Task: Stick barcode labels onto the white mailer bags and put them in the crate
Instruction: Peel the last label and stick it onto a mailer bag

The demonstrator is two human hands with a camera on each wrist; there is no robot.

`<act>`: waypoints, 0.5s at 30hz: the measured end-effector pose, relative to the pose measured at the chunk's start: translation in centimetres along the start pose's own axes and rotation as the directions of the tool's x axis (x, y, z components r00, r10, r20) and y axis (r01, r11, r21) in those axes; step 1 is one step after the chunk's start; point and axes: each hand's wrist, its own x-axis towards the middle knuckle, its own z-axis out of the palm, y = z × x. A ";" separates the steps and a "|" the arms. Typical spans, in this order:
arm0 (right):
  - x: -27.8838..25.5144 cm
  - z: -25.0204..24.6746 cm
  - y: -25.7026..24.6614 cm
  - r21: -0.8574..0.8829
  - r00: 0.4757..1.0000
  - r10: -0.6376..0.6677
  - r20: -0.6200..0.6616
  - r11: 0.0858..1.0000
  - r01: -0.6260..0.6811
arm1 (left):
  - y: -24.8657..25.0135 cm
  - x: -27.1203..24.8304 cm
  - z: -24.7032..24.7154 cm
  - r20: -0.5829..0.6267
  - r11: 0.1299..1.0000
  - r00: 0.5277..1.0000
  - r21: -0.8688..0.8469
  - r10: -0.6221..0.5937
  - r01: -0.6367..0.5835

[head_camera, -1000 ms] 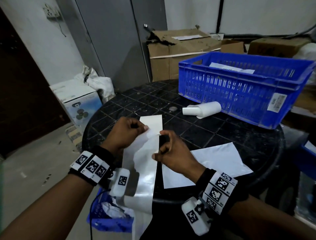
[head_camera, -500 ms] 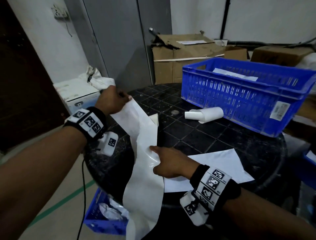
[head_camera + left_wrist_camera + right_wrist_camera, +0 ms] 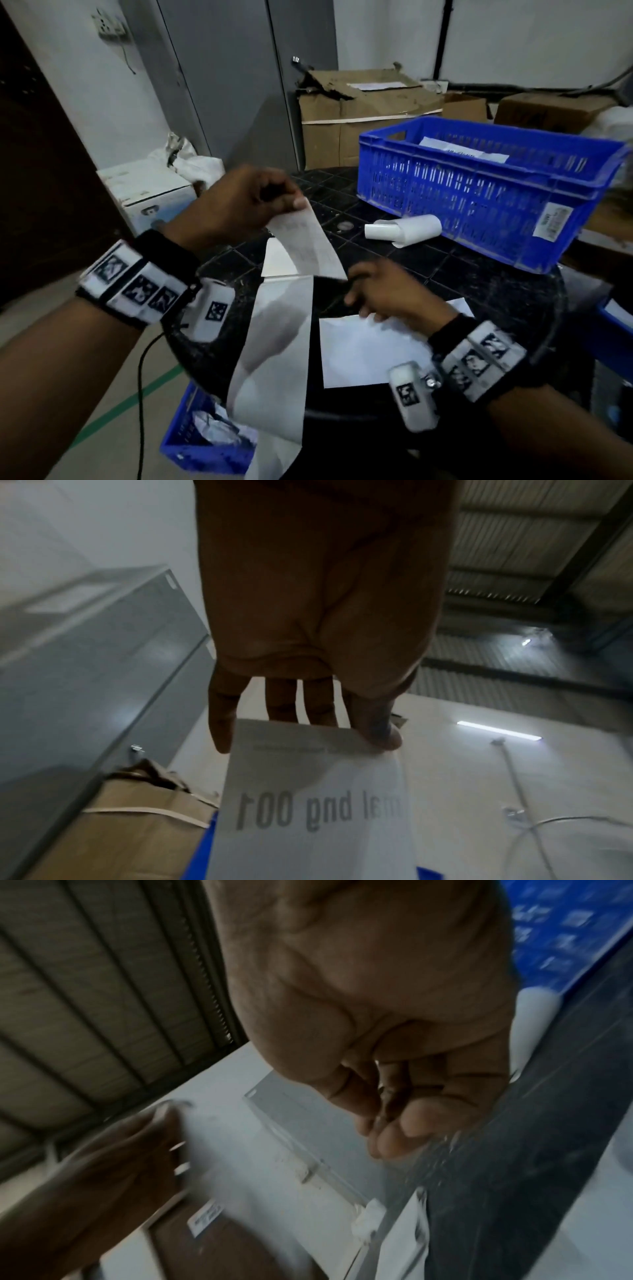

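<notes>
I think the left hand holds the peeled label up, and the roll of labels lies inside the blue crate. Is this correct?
Not quite. The left hand does hold the label up, but the roll lies on the table, outside the blue crate; the head view shows it.

Deep blue slotted plastic crate on black grid-patterned round table, white paper label roll just before crate, white flat mailer bag nearer, brown cardboard boxes behind crate
</notes>
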 end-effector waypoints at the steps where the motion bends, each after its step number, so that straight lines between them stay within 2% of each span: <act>1: -0.4 -1.6 0.1 0.109 0.997 0.012 -0.077 0.994 -0.004 | 1.7 -0.7 0.3 0.049 0.998 0.998 -0.052 0.028 -0.025; 3: -1.6 -4.2 0.0 0.295 0.987 -0.001 -0.161 0.954 0.049 | 4.8 -1.7 0.9 0.103 0.984 0.991 -0.163 0.089 -0.072; 5: -3.2 -5.2 -0.5 0.397 0.988 -0.080 -0.132 0.909 0.126 | 7.0 -2.0 1.5 0.131 0.947 0.979 -0.302 0.154 -0.109; 7: -4.7 -5.1 -0.7 0.498 0.988 -0.152 -0.031 0.855 0.148 | 8.1 -1.6 2.5 0.119 0.889 0.972 -0.437 0.204 -0.133; 10: -6.1 -4.2 0.2 0.622 0.955 -0.237 0.177 0.779 0.078 | 8.5 -0.8 4.5 0.035 0.804 0.974 -0.571 0.225 -0.165; 13: -6.8 -3.3 1.5 0.677 0.916 -0.261 0.304 0.736 -0.016 | 8.4 -0.3 6.3 -0.040 0.771 0.984 -0.616 0.173 -0.160; 15: -7.2 -2.7 2.2 0.728 0.894 -0.291 0.342 0.684 -0.056 | 8.2 -0.3 7.3 -0.065 0.769 0.987 -0.620 0.147 -0.155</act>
